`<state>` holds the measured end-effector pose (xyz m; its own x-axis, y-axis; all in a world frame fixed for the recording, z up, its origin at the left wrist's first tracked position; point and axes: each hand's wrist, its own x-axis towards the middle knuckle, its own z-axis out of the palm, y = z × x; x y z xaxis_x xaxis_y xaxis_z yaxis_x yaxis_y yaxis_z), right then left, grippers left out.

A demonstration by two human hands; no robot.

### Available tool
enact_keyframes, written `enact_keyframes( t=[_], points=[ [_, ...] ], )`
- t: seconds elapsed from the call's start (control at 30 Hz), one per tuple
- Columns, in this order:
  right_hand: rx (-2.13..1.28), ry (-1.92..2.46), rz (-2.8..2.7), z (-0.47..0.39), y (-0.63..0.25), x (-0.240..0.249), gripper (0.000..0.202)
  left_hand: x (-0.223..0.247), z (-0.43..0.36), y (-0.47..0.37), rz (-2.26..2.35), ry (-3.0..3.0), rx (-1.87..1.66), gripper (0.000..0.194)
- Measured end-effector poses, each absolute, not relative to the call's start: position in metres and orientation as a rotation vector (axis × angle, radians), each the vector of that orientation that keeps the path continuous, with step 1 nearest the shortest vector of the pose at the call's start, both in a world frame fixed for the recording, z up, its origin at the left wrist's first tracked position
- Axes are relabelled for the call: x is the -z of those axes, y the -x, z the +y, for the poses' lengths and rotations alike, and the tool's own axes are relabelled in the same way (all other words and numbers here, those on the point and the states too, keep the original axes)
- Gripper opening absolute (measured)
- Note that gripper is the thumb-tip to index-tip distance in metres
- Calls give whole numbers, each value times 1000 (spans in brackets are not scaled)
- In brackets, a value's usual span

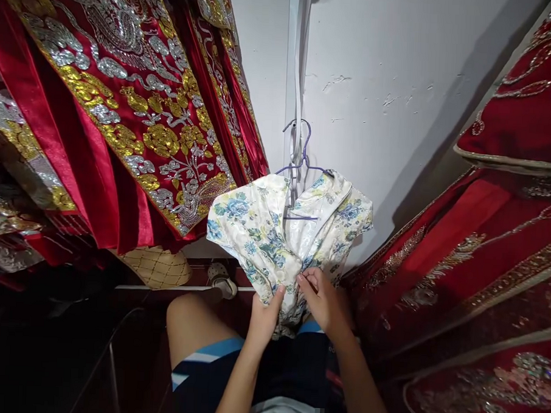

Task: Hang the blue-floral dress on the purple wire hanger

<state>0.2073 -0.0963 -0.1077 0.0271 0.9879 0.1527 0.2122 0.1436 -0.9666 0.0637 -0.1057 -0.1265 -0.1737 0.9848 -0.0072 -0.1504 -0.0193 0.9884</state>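
Note:
A cream short-sleeved garment with blue flowers [260,230] hangs in front of me on a thin purple hanger [305,144]. The hanger's hook hangs on a white strap [296,67] against the wall. My left hand [266,312] grips the garment's lower front, thumb on top and fingers hidden behind the cloth. With thumb and fingers pinched, my right hand [319,297] holds the front edge just below the V-shaped neckline. The garment's lower end is bunched near my lap.
Red robes with gold and silver embroidery [169,141] hang at the left. More beaded red clothing [437,268] fills the right side. Behind the hanger is a scuffed white wall [376,83]. A clog-style shoe [222,280] shows on the floor beyond my knee.

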Motion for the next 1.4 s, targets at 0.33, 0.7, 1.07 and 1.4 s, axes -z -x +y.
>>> enact_keyframes(
  t=[0.33, 0.7, 1.07, 1.4],
  points=[
    [-1067, 1189, -1211, -96, -213, 111, 37, 138, -102, -45, 1264, -1023, -1382, 55],
    [-1272, 1135, -1060, -105, -197, 97, 25, 132, -112, -71, 1320, -1775, -1611, 18],
    [-1316, 1082, -888, -82, -197, 64, 28, 124, -107, -77, 1132, -1756, -1218, 17],
    [-1201, 676, -959, 1, -223, -39, 18, 135, -92, -82, 1144, -1906, -1009, 10]
  ],
)
